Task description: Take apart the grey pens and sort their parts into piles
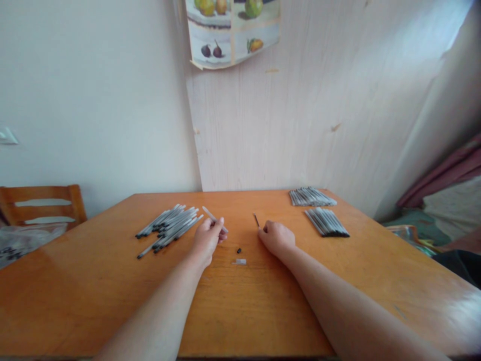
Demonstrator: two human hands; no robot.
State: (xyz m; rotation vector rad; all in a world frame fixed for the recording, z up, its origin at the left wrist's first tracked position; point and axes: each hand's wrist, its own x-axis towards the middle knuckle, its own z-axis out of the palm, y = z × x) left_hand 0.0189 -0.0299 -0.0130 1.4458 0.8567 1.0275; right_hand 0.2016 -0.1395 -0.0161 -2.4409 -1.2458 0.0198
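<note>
L hand (210,235): grasping clear tube (209,214), pinched betw. thumb & fingers; tube slants, upper end pointing away & to L.
R hand (278,236): fingers curled, grasping thin refill (256,219) at near end; dark along much of its length, far end pointing away fr. person.
Black plug (239,250): 1 pc., small, on bench (240,311), betw. the hands, slightly nearer person.
Clear cap (241,261): 1 pc., lying on bench just nearer person than plug.
Loose pile (176,223): approx. parallel grey-white tubes w/ black ends, L of L hand; qty. not countable.
Near bundle (326,222): tubes side by side, dark ends twd. person, R side of bench.
Far bundle (311,196): similar tubes, just beyond near bundle, by far edge.
Chair (41,203): wooden, L of bench.
Plastic bag (33,235): transp., black bits inside, far L.
Fruit picture (233,35): on wall, above bench; lower edge curling.
</note>
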